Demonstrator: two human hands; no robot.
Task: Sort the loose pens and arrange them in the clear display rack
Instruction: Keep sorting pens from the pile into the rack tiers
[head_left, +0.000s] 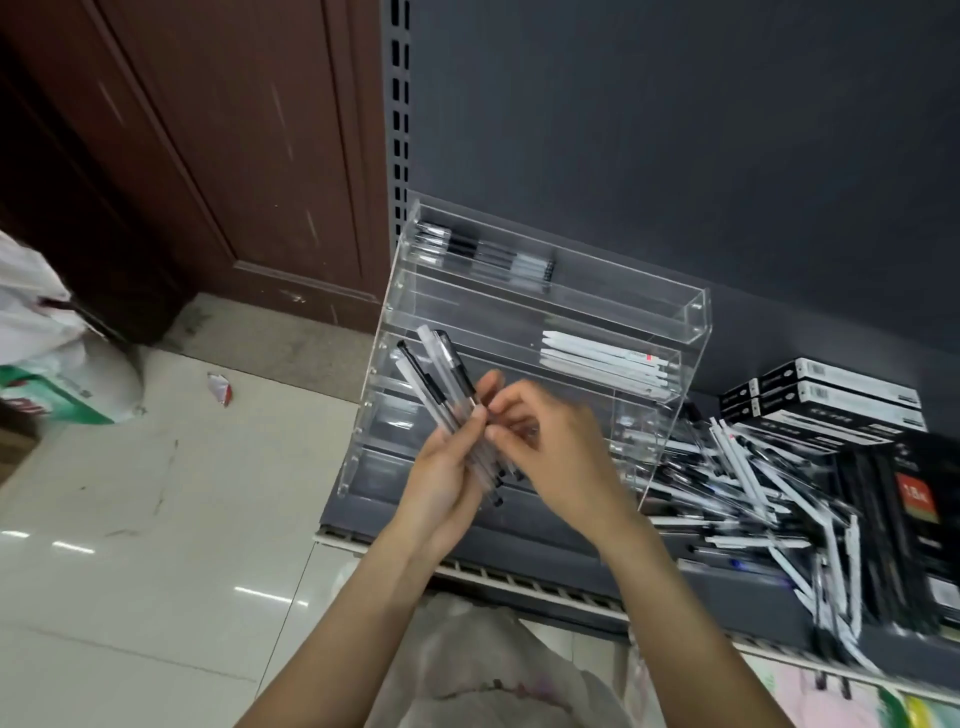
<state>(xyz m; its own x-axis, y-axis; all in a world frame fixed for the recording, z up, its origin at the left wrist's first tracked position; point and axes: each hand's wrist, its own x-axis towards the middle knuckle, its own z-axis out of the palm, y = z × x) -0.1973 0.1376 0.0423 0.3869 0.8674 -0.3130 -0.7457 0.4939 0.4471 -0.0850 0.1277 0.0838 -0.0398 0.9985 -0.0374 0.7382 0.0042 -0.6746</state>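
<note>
My left hand (444, 480) grips a bunch of clear pens with black caps (439, 379), their ends fanning up and left. My right hand (550, 447) pinches the same bunch near its middle, fingertips meeting those of the left. Behind both hands stands the clear display rack (698, 312) on a grey shelf. Its top tier holds clear black-capped pens (483, 252); the third tier holds white pens (602, 358) at its right end. A heap of loose pens (743, 483) lies on the shelf right of the rack.
Black and white pen boxes (826, 397) are stacked at the back right, with dark packs (914, 514) beside them. The grey shelf edge (519, 577) runs across below the hands. A white sack (47, 353) and a scrap (221, 387) lie on the tiled floor at left.
</note>
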